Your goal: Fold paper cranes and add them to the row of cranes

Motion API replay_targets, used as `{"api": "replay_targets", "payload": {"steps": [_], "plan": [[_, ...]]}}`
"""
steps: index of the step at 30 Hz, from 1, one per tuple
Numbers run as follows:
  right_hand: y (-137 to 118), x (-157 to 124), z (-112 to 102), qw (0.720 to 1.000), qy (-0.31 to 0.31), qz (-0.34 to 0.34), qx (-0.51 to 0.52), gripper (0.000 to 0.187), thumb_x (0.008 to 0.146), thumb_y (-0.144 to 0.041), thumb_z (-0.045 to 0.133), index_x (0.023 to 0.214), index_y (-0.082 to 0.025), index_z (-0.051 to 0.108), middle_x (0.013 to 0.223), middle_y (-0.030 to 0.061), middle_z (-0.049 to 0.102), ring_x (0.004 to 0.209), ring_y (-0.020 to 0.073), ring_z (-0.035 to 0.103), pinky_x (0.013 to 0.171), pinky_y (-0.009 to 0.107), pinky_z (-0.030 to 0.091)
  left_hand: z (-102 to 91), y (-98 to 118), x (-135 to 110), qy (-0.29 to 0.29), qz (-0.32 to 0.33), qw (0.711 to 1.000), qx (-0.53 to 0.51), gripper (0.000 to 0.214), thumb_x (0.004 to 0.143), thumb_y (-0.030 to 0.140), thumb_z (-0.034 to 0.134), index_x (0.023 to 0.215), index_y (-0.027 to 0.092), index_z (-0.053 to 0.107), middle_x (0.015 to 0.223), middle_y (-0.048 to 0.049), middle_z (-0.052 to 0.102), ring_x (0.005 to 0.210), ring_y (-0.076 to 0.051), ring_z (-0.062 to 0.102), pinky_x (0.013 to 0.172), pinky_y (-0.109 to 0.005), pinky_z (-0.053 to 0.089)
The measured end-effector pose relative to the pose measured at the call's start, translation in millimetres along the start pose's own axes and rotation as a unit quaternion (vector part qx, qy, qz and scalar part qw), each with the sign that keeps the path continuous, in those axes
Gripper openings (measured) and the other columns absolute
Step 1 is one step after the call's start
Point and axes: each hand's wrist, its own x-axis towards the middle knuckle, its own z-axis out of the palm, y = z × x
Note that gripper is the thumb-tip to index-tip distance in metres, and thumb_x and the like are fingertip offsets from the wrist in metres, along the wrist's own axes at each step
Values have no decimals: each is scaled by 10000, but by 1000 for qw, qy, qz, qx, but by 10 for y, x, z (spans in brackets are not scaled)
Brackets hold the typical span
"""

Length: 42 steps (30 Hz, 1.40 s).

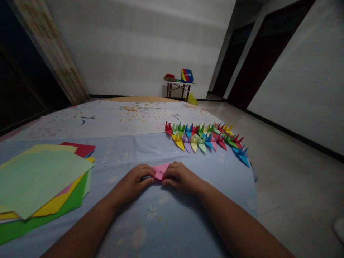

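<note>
A small folded piece of pink paper [160, 171] lies on the blue flowered cloth in front of me. My left hand [141, 177] pinches its left side between thumb and fingers. On the right side, my right hand [178, 177] is closed over the paper, its fingertips hiding part of the folds. To the right, beyond my hands, several folded paper cranes [201, 141] in many colours stand close together in rows. A blue paper crane [242, 156] sits nearest the table's right edge.
At the left lies a stack of coloured paper sheets [48, 175], pale green on top. The tablecloth [145, 229] reaches the table's curved right edge. Against the far wall, a small table [180, 84] bears a multicoloured box [187, 75]. A yellow bag [192, 99] sits on the floor.
</note>
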Motion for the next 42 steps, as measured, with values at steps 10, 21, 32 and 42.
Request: {"api": "replay_targets", "payload": {"steps": [10,21,32,42], "plan": [[48,11,15,1000,4,-12,18,200,856,-319,521,880,-188,671,847,44,650,810,138,533,761,266,353,-80,33,1,-41,-13,999,-17,202,716,349,656,877,229,642,1014,-28,619,974,-171,562,893,-317,426],[8,12,0,1000,13,7,17,212,787,-372,601,824,-174,668,743,26,633,740,130,532,699,240,363,64,93,23,29,-21,998,53,207,833,320,474,769,215,640,889,-28,600,881,-176,533,825,-326,427],[-5,32,73,996,39,81,3,124,804,-257,551,846,-173,632,739,20,634,703,125,531,668,240,350,206,108,37,80,-61,987,126,237,841,341,458,720,201,606,871,-36,545,869,-201,491,817,-372,409],[-44,46,54,995,31,99,14,110,771,-219,573,855,-185,635,757,20,638,725,138,531,691,252,352,234,105,70,103,-79,982,139,226,812,352,519,661,198,586,804,-29,551,825,-202,500,776,-357,407]]}}
